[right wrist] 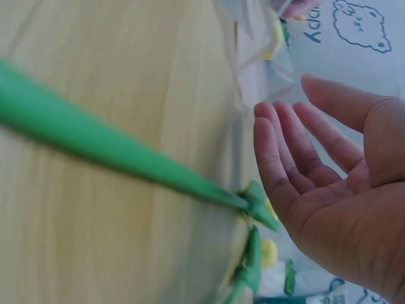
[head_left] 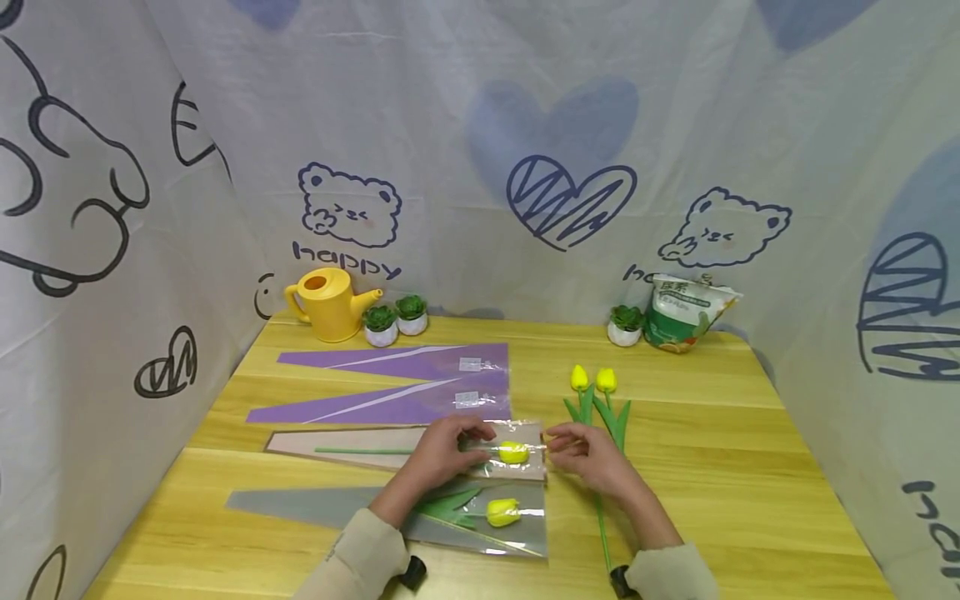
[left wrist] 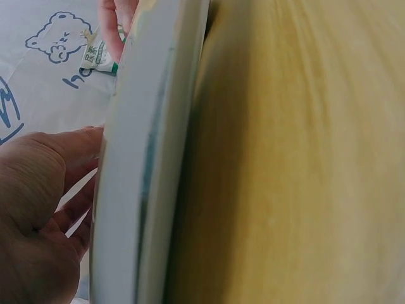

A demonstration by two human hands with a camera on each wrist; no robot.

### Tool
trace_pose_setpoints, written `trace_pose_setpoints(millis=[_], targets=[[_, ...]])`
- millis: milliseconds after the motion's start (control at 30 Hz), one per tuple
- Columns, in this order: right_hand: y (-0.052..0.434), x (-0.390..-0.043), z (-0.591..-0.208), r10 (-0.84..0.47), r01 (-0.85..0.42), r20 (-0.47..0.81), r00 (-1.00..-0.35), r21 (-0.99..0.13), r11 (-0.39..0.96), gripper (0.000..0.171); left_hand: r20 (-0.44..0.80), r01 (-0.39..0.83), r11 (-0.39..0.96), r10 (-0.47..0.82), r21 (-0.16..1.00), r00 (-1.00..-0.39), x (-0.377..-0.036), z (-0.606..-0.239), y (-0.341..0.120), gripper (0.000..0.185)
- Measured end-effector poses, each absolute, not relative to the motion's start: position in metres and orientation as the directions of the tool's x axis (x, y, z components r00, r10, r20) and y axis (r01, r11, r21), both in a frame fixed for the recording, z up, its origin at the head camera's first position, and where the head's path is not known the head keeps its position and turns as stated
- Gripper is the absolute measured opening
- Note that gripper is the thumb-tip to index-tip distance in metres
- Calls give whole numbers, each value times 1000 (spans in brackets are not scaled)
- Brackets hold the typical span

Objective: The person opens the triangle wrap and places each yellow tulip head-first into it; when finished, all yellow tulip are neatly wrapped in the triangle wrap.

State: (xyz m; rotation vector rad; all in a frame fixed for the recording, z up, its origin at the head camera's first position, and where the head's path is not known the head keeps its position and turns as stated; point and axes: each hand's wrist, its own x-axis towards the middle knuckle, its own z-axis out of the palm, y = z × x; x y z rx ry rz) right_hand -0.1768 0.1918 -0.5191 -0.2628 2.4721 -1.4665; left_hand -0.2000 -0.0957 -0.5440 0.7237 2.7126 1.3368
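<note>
My left hand (head_left: 444, 454) rests over a pale pink clear-fronted flower sleeve (head_left: 352, 442), thumb and fingers spread apart. Inside that sleeve lies a yellow tulip (head_left: 513, 452), its green stem running left and partly hidden under the hand. At the sleeve's right end is my right hand (head_left: 588, 457), fingers loosely extended with nothing in them, fingertips right at the edge. In the right wrist view, the palm of the right hand (right wrist: 342, 190) is bare. Closer to me, a grey sleeve (head_left: 315, 502) holds another yellow tulip (head_left: 502, 512), overlapped by the left forearm.
Two purple sleeves (head_left: 390, 400) lie farther back. Two loose tulips (head_left: 592, 400) lie right of the sleeves, partly beneath the right hand. Along the back stand a yellow watering can (head_left: 330, 307), small potted succulents (head_left: 381, 327) and a green-white bag (head_left: 684, 315). Printed cloth surrounds the table.
</note>
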Motion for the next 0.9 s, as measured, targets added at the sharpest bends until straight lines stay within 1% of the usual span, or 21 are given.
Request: trace_pose_setpoints(millis=[267,500,700,900], targets=[[230,-157,-500,-149,11,-98,-984,-868,497,39,164,393,527,428,753,-889,-198,-539,-98,24],[266,-143,-503,-36,137,-176,-984,-865,483,41,154,392,518,442,760,-884,-198,-538,-100,25],[280,-139,-513,-27,160,-201,-979,-848,504,42,144,393,520,454,758,-879,-199,-539,-104,24],[280,-141,-520,-50,197,-248,-967,-862,467,40,149,400,511,463,761,-874,-198,-538,-105,22]])
